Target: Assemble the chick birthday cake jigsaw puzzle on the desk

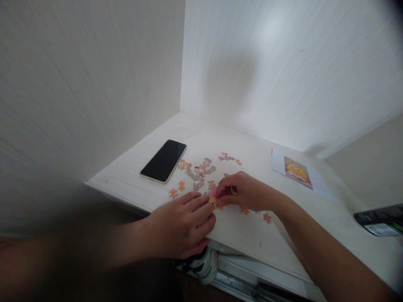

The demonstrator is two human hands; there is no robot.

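Note:
Several small orange and pink jigsaw pieces (199, 173) lie scattered on a white desk (239, 235). My left hand (181, 224) rests at the desk's near edge, fingers together and reaching toward a yellow-orange piece (214, 201). My right hand (244, 192) is curled, its fingertips pinching that same piece from the right. The two hands meet at the piece. A few loose pieces (267, 217) lie beside my right wrist.
A black phone (164, 161) lies face up at the left of the pieces. A printed picture card on white paper (297, 171) lies at the right. A dark object (380, 219) sits at the far right edge. Walls close the corner behind.

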